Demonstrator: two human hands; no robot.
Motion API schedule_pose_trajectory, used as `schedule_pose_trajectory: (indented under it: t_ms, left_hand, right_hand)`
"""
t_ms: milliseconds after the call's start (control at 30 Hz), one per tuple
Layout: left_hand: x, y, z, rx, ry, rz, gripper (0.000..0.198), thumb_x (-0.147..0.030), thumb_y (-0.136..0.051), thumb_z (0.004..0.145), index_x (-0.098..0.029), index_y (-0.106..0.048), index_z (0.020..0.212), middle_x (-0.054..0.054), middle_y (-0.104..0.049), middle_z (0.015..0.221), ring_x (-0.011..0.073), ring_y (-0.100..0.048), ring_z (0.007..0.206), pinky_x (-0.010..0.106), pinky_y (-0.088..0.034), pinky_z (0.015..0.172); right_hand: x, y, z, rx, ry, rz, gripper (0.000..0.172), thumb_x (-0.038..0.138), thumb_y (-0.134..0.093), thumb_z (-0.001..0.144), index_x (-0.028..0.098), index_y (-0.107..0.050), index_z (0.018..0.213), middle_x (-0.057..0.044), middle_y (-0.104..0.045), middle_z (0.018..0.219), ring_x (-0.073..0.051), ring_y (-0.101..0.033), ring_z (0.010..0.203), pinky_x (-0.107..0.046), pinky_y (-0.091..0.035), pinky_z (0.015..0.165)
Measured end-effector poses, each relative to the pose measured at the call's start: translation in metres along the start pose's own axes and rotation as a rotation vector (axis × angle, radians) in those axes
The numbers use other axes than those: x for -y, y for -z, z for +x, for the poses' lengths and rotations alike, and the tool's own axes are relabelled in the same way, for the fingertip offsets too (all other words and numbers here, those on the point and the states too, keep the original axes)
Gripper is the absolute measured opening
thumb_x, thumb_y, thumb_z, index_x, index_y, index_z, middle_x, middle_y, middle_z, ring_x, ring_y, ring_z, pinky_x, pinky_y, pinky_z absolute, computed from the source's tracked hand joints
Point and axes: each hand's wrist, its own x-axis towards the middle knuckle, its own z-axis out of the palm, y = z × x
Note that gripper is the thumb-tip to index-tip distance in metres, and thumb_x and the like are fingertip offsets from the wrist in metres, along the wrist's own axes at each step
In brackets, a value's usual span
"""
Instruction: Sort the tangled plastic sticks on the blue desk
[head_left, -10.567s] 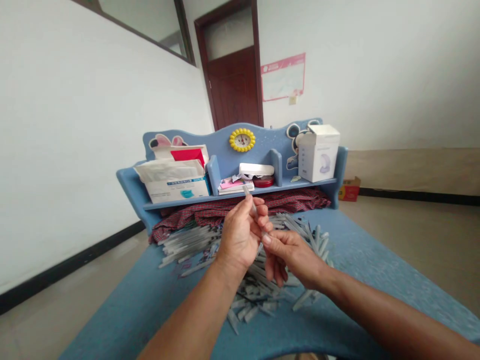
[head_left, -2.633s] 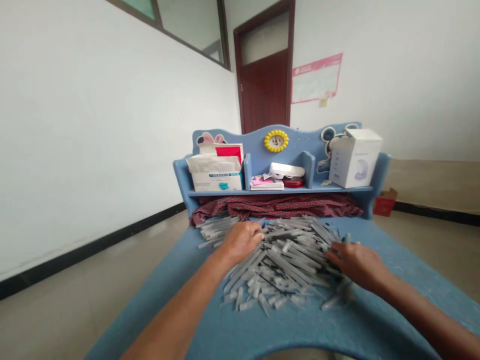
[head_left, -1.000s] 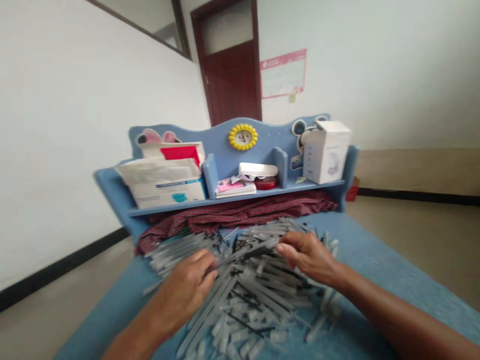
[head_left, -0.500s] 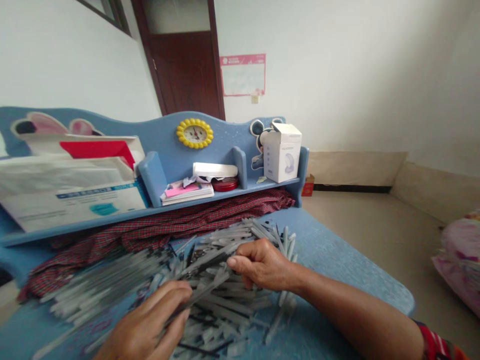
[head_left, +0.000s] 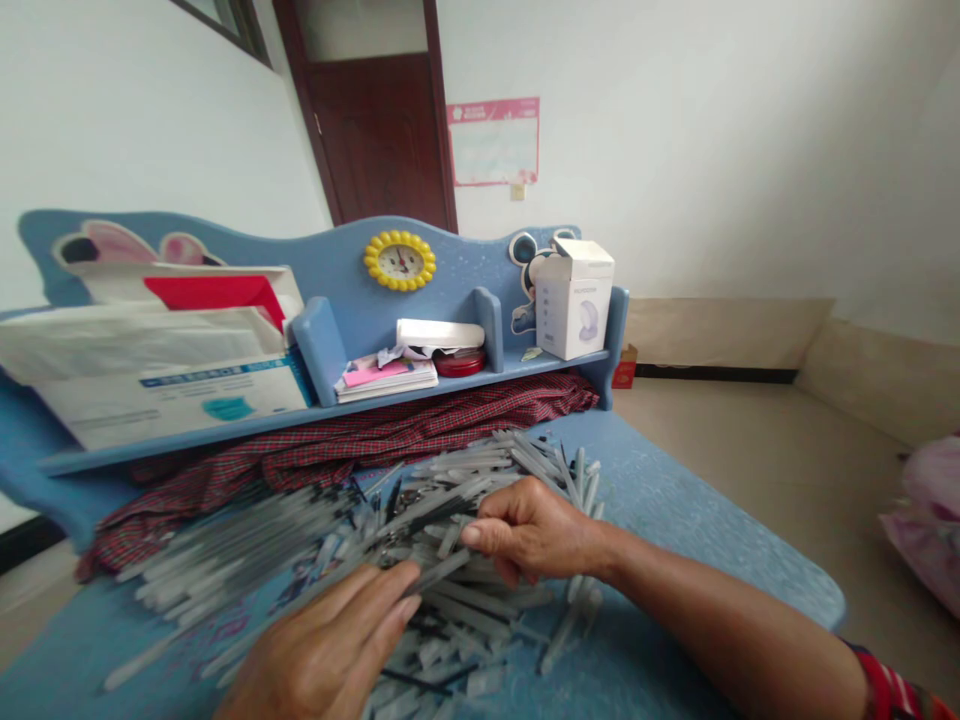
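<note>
A big heap of grey pen barrels and caps (head_left: 300,540) lies across the blue desk top (head_left: 697,530). My left hand (head_left: 330,650) rests low on the heap with fingers stretched forward, pinching one grey pen barrel (head_left: 442,570) between thumb and fingertips. My right hand (head_left: 536,530) sits on the middle of the heap with fingers curled over several pieces; its thumb touches the same barrel's far end.
A blue shelf unit (head_left: 480,300) stands at the back of the desk with a yellow clock (head_left: 400,262), a white box (head_left: 574,298), a mask box (head_left: 165,395) and booklets (head_left: 386,375). A red checked cloth (head_left: 390,435) lies under it. A dark door (head_left: 382,130) is behind.
Both hands have come off the spread heap's sides and closed in on one barrel at its middle. The view has swung right and closer.
</note>
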Motion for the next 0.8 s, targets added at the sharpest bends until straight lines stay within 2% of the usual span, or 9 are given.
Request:
schedule_pose_trajectory:
  t_ms: [200,433,633,800]
  left_hand:
    - [-0.007,0.008,0.010,-0.006,-0.011,0.010,0.025,-0.030,-0.036,0.090,-0.020,-0.059,0.094,0.000,-0.071,0.079,0.0114,-0.068,0.071,0.016,-0.053,0.067]
    - [-0.012,0.005,0.008,0.012,0.078,-0.048,0.025,-0.028,-0.037,0.090,-0.017,-0.059,0.094,0.002,-0.072,0.082,0.0109,-0.068,0.073,0.014,-0.053,0.067]
    - [-0.012,0.007,0.007,0.044,0.106,-0.081,0.024,-0.027,-0.038,0.090,-0.017,-0.059,0.095,0.002,-0.071,0.082,0.0115,-0.068,0.074,0.015,-0.053,0.067]
    - [-0.011,0.009,0.007,0.044,0.120,-0.071,0.026,-0.028,-0.038,0.089,-0.016,-0.060,0.095,0.003,-0.071,0.083,0.0124,-0.067,0.076,0.016,-0.053,0.069]
  right_hand:
    - [-0.002,0.000,0.000,-0.004,0.019,-0.045,0.048,0.051,-0.047,0.082,0.014,-0.047,0.052,0.004,-0.048,0.043,-0.003,-0.039,0.034,-0.015,-0.031,0.039]
    - [-0.002,-0.006,0.000,-0.041,-0.035,0.181,0.036,0.049,-0.063,0.070,0.015,-0.051,0.067,0.005,-0.052,0.046,-0.005,-0.042,0.034,-0.015,-0.030,0.032]
    - [-0.002,-0.006,0.001,-0.040,-0.052,0.272,0.036,0.045,-0.070,0.064,0.015,-0.051,0.068,0.005,-0.055,0.049,-0.006,-0.046,0.036,-0.016,-0.036,0.034]
    - [-0.005,-0.006,0.001,-0.052,-0.046,0.160,0.039,0.049,-0.051,0.079,0.015,-0.048,0.060,0.002,-0.054,0.048,-0.006,-0.047,0.035,-0.015,-0.033,0.033]
